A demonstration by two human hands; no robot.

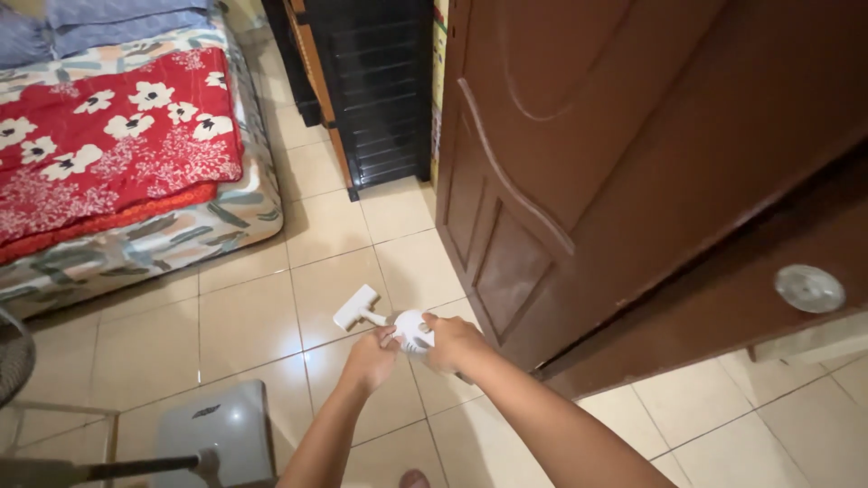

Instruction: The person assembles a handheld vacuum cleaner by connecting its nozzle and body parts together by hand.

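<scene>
Low in the middle of the frame, both hands are meeting on a small white handheld vacuum (398, 327). The right hand (452, 342) is closing its grip over the round white body, fingers wrapped around the right side of it. The left hand (371, 354) is coming in from below and to the left, its fingertips pinching at the lower left edge of that same round body, so both grips are holding the one thing.

The relation that matters is the vacuum's long axis: it is running from the round body between the hands up and to the left, through a short neck, out to the flat white nozzle head (356, 308), which is pointing away from both hands toward the tiled floor (253, 316) and hanging free of either grip. The left hand is sitting nearer to that nozzle end; the right hand is lying on the far side of the body from it.

A brown wooden door (579, 163) is standing just right of the hands, and a bed with a red flowered blanket (108, 145) is filling the upper left of the frame
</scene>
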